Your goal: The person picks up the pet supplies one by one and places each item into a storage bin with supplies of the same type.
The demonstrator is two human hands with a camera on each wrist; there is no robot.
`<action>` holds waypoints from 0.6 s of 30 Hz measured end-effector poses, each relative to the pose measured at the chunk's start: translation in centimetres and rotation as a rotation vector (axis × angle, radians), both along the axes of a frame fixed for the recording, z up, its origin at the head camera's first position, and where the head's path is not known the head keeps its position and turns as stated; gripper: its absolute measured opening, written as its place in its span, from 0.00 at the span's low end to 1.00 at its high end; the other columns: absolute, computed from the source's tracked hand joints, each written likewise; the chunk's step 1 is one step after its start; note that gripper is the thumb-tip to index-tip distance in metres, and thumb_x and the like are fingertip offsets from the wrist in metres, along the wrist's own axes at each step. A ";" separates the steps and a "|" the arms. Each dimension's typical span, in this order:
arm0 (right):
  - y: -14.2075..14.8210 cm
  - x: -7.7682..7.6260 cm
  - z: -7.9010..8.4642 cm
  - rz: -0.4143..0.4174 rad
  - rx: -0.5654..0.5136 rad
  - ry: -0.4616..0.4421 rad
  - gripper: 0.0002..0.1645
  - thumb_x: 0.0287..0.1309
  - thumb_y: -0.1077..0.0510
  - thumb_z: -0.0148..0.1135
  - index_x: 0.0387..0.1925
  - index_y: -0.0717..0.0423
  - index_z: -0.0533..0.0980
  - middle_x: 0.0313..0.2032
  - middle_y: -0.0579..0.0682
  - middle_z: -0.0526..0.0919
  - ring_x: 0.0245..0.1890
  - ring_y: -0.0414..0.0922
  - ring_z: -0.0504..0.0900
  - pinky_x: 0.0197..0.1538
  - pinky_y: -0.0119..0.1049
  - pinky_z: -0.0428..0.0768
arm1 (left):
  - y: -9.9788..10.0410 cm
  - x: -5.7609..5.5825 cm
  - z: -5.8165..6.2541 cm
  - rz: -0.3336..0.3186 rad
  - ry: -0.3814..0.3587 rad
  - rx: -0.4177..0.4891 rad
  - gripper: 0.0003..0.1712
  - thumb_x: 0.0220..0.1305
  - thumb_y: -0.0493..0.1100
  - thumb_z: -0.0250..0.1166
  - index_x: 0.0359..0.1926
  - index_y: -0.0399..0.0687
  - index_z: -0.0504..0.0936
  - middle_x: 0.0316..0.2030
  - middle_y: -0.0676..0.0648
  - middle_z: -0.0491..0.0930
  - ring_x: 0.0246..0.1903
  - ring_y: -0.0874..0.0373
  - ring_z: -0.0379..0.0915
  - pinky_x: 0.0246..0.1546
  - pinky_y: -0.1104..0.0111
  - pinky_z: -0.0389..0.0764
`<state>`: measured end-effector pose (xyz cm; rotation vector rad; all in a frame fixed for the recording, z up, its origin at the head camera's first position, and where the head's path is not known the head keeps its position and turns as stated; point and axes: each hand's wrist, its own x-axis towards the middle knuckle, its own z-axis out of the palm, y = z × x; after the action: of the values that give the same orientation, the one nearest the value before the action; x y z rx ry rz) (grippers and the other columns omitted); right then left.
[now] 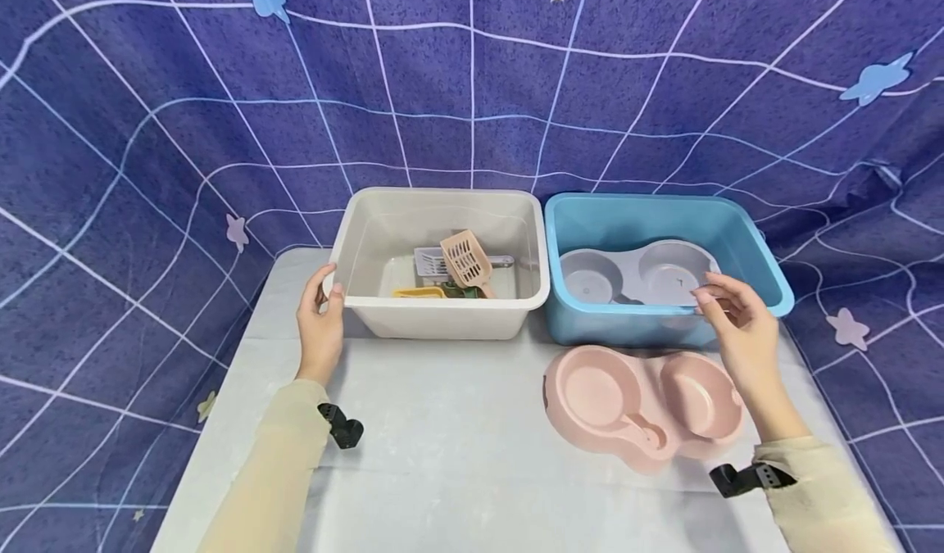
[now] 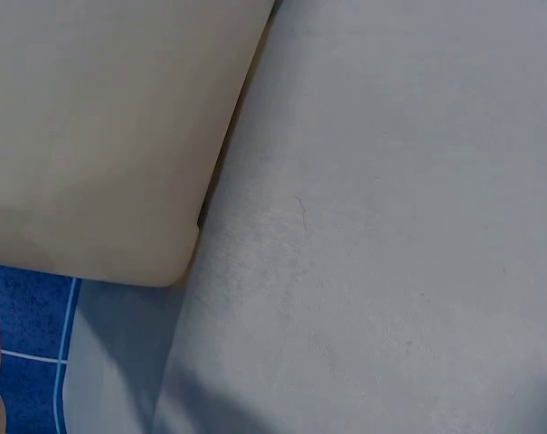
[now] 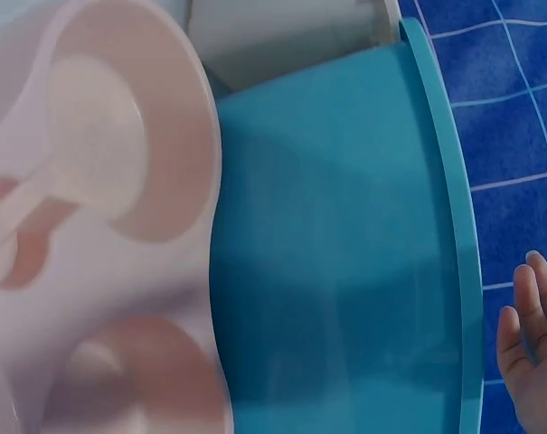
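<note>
At the left front corner of the white litter box, my left hand pinches the rim between thumb and fingers. Inside that box lie a beige slotted litter scoop, a grey scoop, and partly hidden yellow and green pieces. My right hand hovers over the front rim of the blue litter box, its fingers loosely bent around nothing. The right wrist view shows these fingers apart from the blue rim. A grey double pet bowl sits in the blue box.
A pink double pet bowl rests on the white-covered table, just in front of the blue box. Behind and at both sides hangs a blue curtain with a line grid and stars. The two boxes stand side by side.
</note>
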<state>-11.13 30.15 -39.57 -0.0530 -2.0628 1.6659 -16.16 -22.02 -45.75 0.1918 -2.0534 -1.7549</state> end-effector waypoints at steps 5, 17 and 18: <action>0.9 0.0 0.5 -0.047 0.067 -0.004 0.17 0.62 0.70 0.63 0.53 0.63 0.80 0.35 0.38 0.85 0.31 0.35 0.81 0.37 0.21 0.75 | 0.5 0.7 1.6 -0.010 -0.001 -0.016 0.23 0.74 0.37 0.53 0.67 0.40 0.70 0.63 0.37 0.71 0.56 0.59 0.68 0.53 0.74 0.70; 4.3 0.5 0.4 -0.143 0.052 -0.022 0.18 0.63 0.70 0.61 0.55 0.62 0.79 0.35 0.36 0.86 0.34 0.33 0.80 0.40 0.20 0.73 | 0.7 1.1 1.6 0.003 -0.020 -0.033 0.23 0.74 0.38 0.53 0.68 0.41 0.70 0.57 0.35 0.73 0.52 0.57 0.68 0.50 0.73 0.68; 4.6 0.5 0.4 -0.144 0.026 -0.016 0.18 0.63 0.70 0.61 0.54 0.62 0.79 0.35 0.36 0.86 0.35 0.33 0.80 0.41 0.20 0.72 | 0.7 1.0 1.6 0.004 -0.020 -0.035 0.23 0.74 0.38 0.53 0.68 0.41 0.70 0.56 0.34 0.73 0.51 0.57 0.68 0.50 0.73 0.68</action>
<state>-10.59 34.76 -39.14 -0.2017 -2.0413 1.5566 -15.13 -21.36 -44.19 0.2037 -2.0950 -1.7199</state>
